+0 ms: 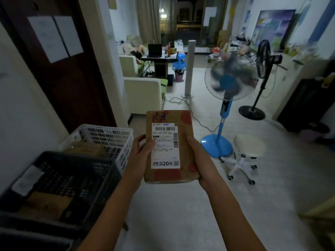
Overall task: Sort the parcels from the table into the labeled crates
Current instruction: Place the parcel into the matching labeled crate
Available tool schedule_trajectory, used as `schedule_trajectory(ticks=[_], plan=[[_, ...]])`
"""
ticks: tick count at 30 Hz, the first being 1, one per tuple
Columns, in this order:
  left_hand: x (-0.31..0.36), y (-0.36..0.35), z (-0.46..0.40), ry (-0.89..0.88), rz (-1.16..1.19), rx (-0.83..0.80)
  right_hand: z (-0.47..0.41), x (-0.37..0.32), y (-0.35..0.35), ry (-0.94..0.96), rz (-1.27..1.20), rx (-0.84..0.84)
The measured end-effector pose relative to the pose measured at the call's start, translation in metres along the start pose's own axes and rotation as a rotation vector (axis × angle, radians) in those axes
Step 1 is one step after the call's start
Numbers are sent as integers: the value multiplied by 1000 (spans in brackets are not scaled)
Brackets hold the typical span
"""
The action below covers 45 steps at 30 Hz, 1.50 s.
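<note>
I'm holding the brown parcel (169, 147) label-up, left hand (143, 151) and right hand (200, 156) gripping its sides, reading before choosing the white crate (108, 136) or black crate (72, 176).

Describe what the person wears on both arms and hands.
Nothing shows on either: the left hand and right hand are bare, with no gloves, rings or watch visible. Both forearms are bare up to the frame's bottom edge; no sleeves are in view.
</note>
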<state>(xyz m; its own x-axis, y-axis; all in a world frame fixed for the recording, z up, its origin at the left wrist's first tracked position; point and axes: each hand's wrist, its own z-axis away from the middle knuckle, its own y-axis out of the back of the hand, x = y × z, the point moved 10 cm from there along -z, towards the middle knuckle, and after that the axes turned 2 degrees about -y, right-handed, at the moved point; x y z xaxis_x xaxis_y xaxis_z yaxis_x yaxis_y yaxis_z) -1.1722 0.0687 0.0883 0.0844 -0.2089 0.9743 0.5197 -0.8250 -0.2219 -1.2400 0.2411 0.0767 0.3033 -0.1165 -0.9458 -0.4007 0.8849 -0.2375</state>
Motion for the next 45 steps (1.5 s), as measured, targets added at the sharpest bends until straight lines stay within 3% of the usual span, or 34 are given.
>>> schedule_trajectory(ticks=[6,13,23,37,42,45], plan=[[10,-35,-111,-9,20,40,-118,-50,18,-22,31,-13],[-1,-12,-254,-9,43,111,-271,-60,-15,-36,92,-87],[1,110,-434,-2,58,310,-483,-40,-154,-168,120,-257],[-73,286,-526,200,151,785,-674,78,-345,-433,280,-670],[-67,320,-528,216,-218,1000,-714,115,-392,-492,381,-774],[-64,325,-533,324,-667,999,-730,135,-408,-442,532,-779]])
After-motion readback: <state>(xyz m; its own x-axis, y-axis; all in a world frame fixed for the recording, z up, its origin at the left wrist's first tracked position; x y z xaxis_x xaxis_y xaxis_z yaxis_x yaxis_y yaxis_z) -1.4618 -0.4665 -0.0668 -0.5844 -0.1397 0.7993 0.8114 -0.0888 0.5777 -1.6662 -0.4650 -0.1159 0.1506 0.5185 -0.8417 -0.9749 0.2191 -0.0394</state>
